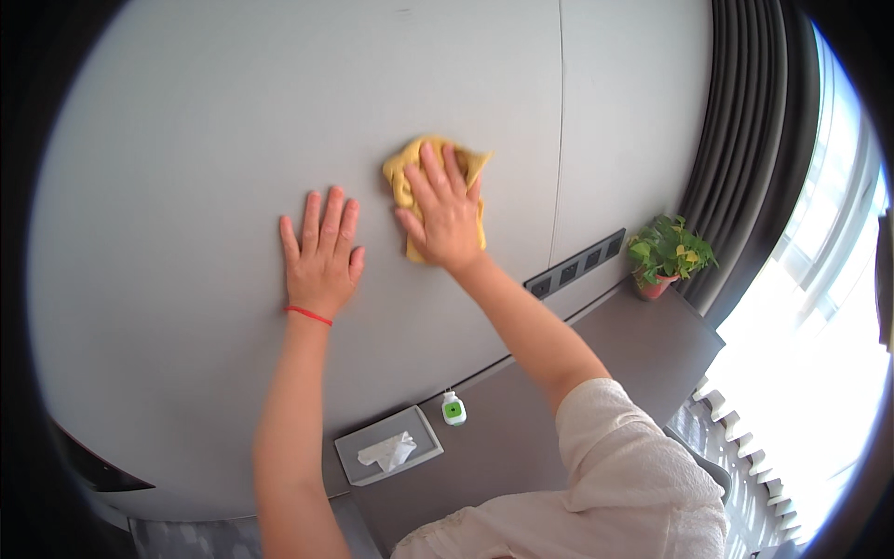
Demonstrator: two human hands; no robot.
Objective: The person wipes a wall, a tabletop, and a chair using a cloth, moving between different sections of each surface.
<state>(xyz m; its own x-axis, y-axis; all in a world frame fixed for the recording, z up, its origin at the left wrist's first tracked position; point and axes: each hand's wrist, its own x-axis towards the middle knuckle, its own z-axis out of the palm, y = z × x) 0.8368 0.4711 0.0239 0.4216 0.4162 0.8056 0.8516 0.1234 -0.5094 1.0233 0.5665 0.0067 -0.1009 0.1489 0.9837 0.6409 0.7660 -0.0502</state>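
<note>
A crumpled yellow cloth (399, 176) lies against the light grey wall panel (209, 133), with my right hand (445, 220) spread over it and pressing it there. Cloth edges stick out past the fingertips and below the palm, while its middle is hidden. To the left and slightly lower, my left hand (323, 255) rests flat on the same panel, fingers apart and nothing in it. A red string bracelet (309, 316) circles the left wrist.
Below runs a brown desk (503, 426) bearing a grey tissue box (356, 472), a white-and-green plug-in device (453, 409) and a potted plant (670, 251). A black socket strip (580, 263) is on the wall. Dark curtains (744, 140) hang beside the bright window at right.
</note>
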